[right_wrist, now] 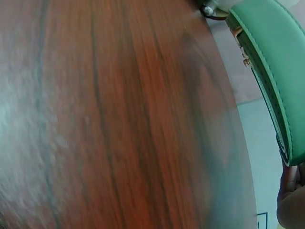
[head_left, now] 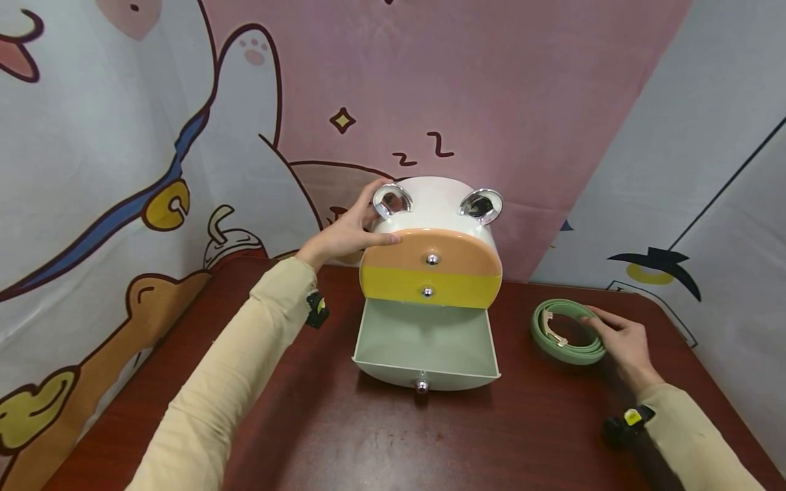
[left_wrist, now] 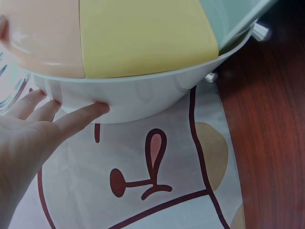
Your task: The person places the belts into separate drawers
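Observation:
A small drawer cabinet (head_left: 430, 204) with a white rounded top and two silvery ears stands on the table. Its orange drawer (head_left: 393, 256) and yellow drawer (head_left: 381, 281) are closed, while the pale green bottom drawer (head_left: 424, 334) is pulled out with nothing inside. My left hand (head_left: 344, 235) holds the cabinet's upper left, thumb on the orange front; in the left wrist view its fingertips (left_wrist: 102, 109) touch the white side wall. To the right of the cabinet, my right hand (head_left: 626, 341) pinches the edge of a coiled green belt (head_left: 568, 353) with a gold-coloured buckle (head_left: 548, 327).
The dark reddish wooden table (head_left: 393, 443) extends around the cabinet. A cartoon-printed cloth (head_left: 479, 88) hangs close behind the table and along both sides. A round silvery knob (head_left: 421, 387) juts from the front of the pulled-out drawer.

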{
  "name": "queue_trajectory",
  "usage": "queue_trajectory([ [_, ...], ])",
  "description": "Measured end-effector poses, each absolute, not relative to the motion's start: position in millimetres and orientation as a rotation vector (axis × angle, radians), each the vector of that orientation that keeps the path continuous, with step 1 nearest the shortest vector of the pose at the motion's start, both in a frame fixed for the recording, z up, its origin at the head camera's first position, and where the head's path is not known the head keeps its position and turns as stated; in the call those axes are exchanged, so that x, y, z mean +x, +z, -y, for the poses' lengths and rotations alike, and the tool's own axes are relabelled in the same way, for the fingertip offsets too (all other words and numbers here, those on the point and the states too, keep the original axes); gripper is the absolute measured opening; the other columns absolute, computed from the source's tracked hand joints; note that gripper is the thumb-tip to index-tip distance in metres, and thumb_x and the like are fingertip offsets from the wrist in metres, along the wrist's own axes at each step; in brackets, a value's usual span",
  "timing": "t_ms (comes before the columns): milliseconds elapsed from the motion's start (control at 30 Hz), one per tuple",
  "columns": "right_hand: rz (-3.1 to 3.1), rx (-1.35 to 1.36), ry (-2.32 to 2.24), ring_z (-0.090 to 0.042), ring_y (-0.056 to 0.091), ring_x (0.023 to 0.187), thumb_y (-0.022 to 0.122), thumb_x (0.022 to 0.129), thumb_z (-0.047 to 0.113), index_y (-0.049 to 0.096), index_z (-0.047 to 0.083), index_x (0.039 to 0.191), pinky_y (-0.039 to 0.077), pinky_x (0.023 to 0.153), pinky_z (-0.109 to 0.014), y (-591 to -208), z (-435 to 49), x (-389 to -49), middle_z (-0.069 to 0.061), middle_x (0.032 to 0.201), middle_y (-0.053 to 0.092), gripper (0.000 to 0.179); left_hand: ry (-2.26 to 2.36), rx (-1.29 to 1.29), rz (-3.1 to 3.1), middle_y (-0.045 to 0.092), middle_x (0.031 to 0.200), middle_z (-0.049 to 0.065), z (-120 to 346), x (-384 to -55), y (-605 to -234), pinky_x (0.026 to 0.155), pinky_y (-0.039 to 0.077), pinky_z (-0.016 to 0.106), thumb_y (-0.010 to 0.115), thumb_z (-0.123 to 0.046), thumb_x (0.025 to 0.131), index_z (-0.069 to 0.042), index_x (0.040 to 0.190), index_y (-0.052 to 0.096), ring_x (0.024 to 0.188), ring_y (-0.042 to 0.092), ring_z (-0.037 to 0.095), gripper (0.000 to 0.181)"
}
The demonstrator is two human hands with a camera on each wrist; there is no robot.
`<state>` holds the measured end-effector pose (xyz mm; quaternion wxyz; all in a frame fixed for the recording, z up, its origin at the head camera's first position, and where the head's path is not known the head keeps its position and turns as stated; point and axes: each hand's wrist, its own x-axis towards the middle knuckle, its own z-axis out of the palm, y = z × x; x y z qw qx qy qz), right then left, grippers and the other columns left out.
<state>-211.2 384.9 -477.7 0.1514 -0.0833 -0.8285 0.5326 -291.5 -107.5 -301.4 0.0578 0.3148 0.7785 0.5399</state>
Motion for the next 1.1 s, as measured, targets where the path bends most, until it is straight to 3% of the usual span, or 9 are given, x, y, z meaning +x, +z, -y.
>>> queue_trajectory([
  [433,2.420,-0.179,1.534,0.008,0.056,0.081,0.068,0.092,0.022,0.064,0.001,0.125,0.046,0.062,-0.014,-467,-368,-207,0.027,0.086,0.062,0.039,1.587,0.887,-2.409,0.043,0.146,0.008,108,-289,-302,0.106,0.031,0.044,0.075,-0.013,0.086,-0.038,0.151,0.006,0.137,0.033,0.026,0.099],
  [1100,2.467,-0.094,1.596,0.006,0.058,0.081,0.069,0.092,0.022,0.063,-0.001,0.126,0.047,0.058,-0.017,-448,-343,-198,0.022,0.089,0.065,0.042,1.612,0.931,-2.384,0.046,0.142,0.009,108,-291,-302,0.106,0.031,0.043,0.075,-0.009,0.085,-0.033,0.152,0.006,0.132,0.041,0.021,0.099],
])
